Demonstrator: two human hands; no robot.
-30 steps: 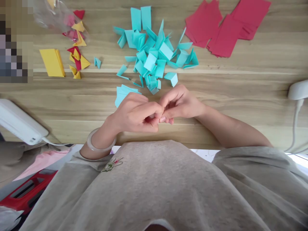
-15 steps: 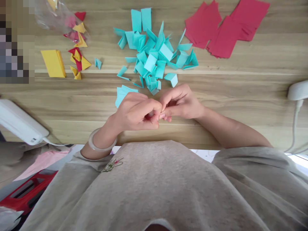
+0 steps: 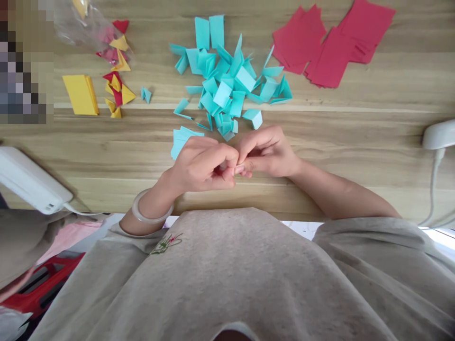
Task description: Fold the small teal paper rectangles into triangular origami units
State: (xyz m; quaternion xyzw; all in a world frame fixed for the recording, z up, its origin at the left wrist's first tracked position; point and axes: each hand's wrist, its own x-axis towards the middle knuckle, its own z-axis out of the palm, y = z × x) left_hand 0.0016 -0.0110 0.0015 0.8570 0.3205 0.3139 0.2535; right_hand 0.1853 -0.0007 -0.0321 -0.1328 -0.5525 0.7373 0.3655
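Observation:
My left hand (image 3: pixel 206 165) and my right hand (image 3: pixel 268 151) meet fingertip to fingertip above the near part of the table. Both are closed in a pinch, and whatever lies between the fingers is hidden by them. Just beyond the hands spreads a heap of folded turquoise paper pieces (image 3: pixel 223 92). A few flat turquoise paper slips (image 3: pixel 183 139) stick out from behind my left hand. Farther left lies one small folded turquoise triangle (image 3: pixel 146 94).
Red paper sheets (image 3: pixel 329 54) lie in overlapping stacks at the back right. To the left are a yellow paper stack (image 3: pixel 80 94), folded yellow and red pieces (image 3: pixel 117 87) and a clear plastic bag (image 3: pixel 73 28). White devices with cables (image 3: pixel 35 177) sit at both sides.
The view has shifted very slightly. Both hands keep the same pinch at nearly the same spot, and the papers on the table lie as before.

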